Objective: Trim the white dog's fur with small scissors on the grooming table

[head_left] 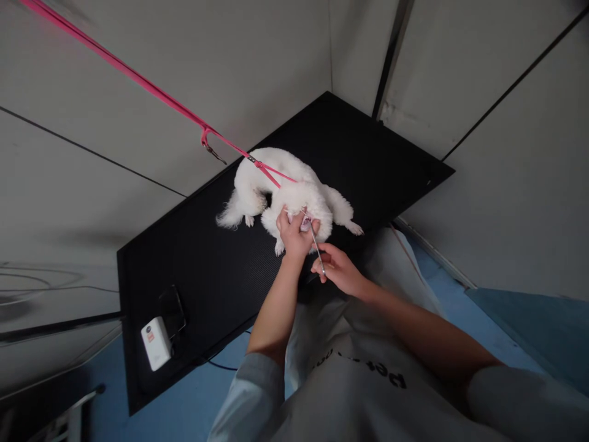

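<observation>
Standing on the black grooming table [221,270], a small white dog [294,193] is tethered by a pink leash [151,89] that runs up and away to the upper left, a metal clip dangling partway along it. The dog is near the table's front edge, its head turned toward the person, who wears a pale apron [368,374].

The left hand [294,233] is wrapped around the dog's muzzle or ear area, fingers curled and pressed into the fur, thumb up against a patch of pink skin that it seems to be holding exposed. The right hand [338,267] pinches a thin metal tool [315,244], probably forceps or a slim pair of scissors, between thumb and the first fingers; the tool's tip sits right at that pink patch, touching or just short of it, which I cannot tell at this size.

As for progress, my judgement is that the work on the head is under way and not finished: the tool is at the spot, the grip on the head is firm, and nothing has been set down. The coat looks fluffy and clean all over, so washing and drying seem done, though no clippings show on the table to say how much trimming is behind or ahead.

Near the table's left corner lies a small white device [156,342] with a cord, beside a dark looped object, well apart from the dog
</observation>
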A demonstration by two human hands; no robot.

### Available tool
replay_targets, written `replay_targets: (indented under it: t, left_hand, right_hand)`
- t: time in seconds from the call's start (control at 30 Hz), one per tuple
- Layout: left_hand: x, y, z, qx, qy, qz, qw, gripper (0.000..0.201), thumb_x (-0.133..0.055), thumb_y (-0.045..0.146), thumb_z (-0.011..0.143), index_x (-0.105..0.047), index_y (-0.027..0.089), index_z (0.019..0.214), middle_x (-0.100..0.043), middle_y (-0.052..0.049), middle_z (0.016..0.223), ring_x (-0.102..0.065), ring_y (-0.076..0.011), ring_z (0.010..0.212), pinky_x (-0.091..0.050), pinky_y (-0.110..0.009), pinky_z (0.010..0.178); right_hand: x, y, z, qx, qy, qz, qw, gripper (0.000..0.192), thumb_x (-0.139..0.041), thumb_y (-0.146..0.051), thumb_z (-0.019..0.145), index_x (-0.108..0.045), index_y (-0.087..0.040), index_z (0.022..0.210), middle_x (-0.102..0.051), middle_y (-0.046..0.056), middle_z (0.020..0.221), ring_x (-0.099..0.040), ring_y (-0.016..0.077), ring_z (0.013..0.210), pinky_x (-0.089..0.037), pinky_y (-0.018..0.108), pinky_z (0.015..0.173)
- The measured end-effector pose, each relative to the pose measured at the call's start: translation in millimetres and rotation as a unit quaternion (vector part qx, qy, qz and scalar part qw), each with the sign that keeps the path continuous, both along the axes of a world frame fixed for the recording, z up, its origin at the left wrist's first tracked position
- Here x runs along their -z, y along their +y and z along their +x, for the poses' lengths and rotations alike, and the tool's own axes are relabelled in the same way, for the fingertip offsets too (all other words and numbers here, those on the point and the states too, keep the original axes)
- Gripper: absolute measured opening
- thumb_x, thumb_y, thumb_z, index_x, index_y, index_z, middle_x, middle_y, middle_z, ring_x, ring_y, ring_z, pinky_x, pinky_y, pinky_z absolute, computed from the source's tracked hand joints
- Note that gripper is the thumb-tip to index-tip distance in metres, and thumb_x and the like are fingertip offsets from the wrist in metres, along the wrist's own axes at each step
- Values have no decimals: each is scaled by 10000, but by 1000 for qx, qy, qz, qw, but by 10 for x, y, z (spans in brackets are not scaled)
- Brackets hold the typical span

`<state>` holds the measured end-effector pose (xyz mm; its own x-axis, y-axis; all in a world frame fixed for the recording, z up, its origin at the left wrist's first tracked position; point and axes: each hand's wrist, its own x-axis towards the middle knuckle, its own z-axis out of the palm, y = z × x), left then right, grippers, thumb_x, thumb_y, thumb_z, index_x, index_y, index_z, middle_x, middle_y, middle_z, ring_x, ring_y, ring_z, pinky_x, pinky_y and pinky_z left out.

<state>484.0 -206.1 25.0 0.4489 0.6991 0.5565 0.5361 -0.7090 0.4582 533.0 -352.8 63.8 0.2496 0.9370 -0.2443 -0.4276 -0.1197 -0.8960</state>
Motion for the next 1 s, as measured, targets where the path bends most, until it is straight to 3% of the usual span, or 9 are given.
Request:
replay_targets:
  t: [0.2, 0.47, 0.73, 0.9, 1.0]
  left_hand:
    - [-14, 61, 14, 7, -33, -8, 999, 447, -675, 434, 701, -669, 160, 1055, -459, -160, 1246, -448, -293, 1202, -377, -438, 999]
    - [-156, 116, 84, 4, -23, -22, 999, 441, -661, 436, 709, -663, 180, 1069, -456, -144, 1248, -442, -291, 1202, -358, -436, 1014]
    - [-279, 208, 186, 24, -22, -10, 999, 406, -679, 401, 698, -670, 177, 1036, -467, -145, 1208, -449, -287, 1166, -362, -449, 1008]
    - [-464, 265, 279, 33, -16, -15, 999, 455, -658, 430, 720, -634, 190, 1105, -489, -134, 1194, -423, -291, 1196, -346, -458, 1020]
    - [-594, 270, 342, 36, -3, -15, 999, 441, -658, 426, 721, -633, 198, 1098, -497, -127, 1198, -418, -295, 1200, -340, -460, 1022]
  right_hand:
    - [24, -30, -4, -35, 57, 42, 997, 480, -617, -329, 750, -440, -190, 1174, -605, -20, 724, -489, 73, 480, -405, 243, 483]
    - [-38, 68, 37, 1, 144, 34, 989, 479, -659, -382, 722, -489, -205, 1133, -629, -12, 744, -508, 77, 519, -415, 264, 559]
    - [-76, 72, 51, -23, 74, 73, 994, 507, -652, -391, 748, -454, -205, 1177, -631, -5, 765, -506, 80, 498, -417, 275, 531]
    - [-86, 88, 90, 13, 76, 83, 994, 464, -678, -376, 701, -466, -215, 1081, -621, -14, 772, -529, 90, 560, -443, 285, 602]
    - [-175, 104, 182, 25, 20, 61, 998, 401, -716, -276, 631, -455, -219, 931, -629, 1, 820, -597, 136, 705, -456, 297, 659]
